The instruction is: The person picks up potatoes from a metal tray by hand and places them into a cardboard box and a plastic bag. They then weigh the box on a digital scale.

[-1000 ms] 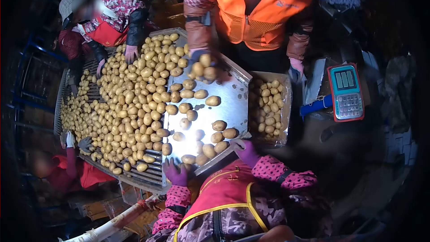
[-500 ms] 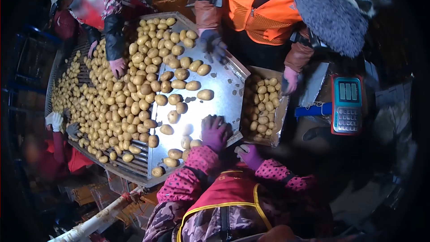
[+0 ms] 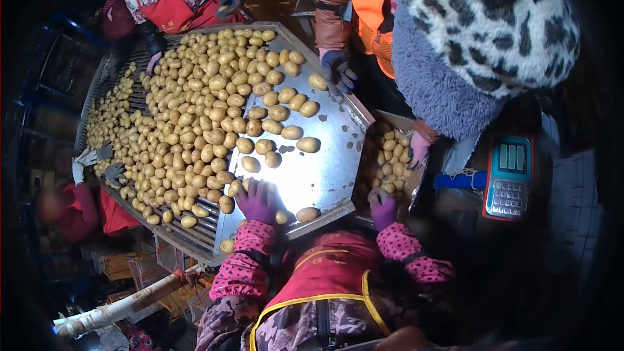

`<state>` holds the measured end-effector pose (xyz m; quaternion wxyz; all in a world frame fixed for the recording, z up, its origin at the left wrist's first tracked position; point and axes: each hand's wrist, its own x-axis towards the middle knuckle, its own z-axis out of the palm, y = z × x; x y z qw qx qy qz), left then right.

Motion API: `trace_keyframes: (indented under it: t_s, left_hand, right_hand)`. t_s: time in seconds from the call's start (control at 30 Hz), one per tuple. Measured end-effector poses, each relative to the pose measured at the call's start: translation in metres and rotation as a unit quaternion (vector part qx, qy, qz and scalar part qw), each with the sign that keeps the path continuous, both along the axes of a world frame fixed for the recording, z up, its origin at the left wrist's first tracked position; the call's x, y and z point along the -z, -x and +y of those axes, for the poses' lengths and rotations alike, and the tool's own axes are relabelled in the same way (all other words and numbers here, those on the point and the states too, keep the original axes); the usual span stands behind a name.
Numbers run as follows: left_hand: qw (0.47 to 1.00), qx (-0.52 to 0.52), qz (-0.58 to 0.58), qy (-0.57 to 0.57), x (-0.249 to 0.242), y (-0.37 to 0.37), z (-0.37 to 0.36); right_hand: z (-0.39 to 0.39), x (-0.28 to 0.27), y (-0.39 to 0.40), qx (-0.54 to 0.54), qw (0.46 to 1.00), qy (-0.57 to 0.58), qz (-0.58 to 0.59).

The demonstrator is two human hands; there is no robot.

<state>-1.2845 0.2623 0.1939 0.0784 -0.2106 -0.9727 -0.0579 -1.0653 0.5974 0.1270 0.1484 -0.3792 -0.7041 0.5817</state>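
Note:
My left hand, in a purple glove, reaches over the metal sorting table with its fingers spread. Its fingertips touch or nearly touch potatoes at the edge of the pile. Single potatoes lie on the bare sheet to its right. My right hand, gloved alike, is at the near end of a cardboard box of potatoes. Its fingers are curled in; whatever they hold is hidden. Potatoes in the box lie just beyond its fingertips.
A co-worker in an orange vest leans over the far side, one gloved hand at the table edge, the other in the box. Other workers stand left. A digital scale display stands right; a white pole is lower left.
My left hand has moved left towards the pile. My right hand has moved forward and right to the box. The co-worker in orange has leaned further over the box; the view has shifted.

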Motion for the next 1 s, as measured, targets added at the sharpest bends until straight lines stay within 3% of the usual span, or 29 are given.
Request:
trace_keyframes:
  t_s: [0.03,0.07,0.2,0.33,0.57,0.77,1.0]
  left_hand:
    - [1.0,0.011,0.004,-0.015,-0.001,-0.001,-0.002]
    - [0.999,0.023,0.009,-0.031,-0.002,-0.001,-0.003]
    - [0.996,0.015,0.048,-0.075,-0.01,-0.004,0.006]
    - [0.996,0.0,0.036,-0.078,-0.009,-0.004,0.008]
    - [0.998,-0.011,0.016,-0.067,-0.02,-0.003,0.011]
    - [0.997,0.002,0.012,-0.077,-0.051,-0.002,0.024]
    - [0.995,-0.015,-0.025,-0.098,-0.038,-0.007,0.016]
  right_hand:
    - [0.011,0.031,0.006,0.01,0.994,-0.102,-0.038]
    - [0.018,0.044,0.015,-0.01,0.994,-0.097,-0.044]
    - [0.046,0.039,0.08,-0.117,0.949,-0.276,-0.098]
    - [0.099,0.071,0.16,-0.136,0.839,-0.459,-0.258]
    - [0.139,0.092,0.214,-0.26,0.795,-0.372,-0.402]
    - [0.144,0.105,0.174,-0.279,0.785,-0.351,-0.427]
    - [0.15,0.113,0.142,-0.275,0.784,-0.343,-0.439]
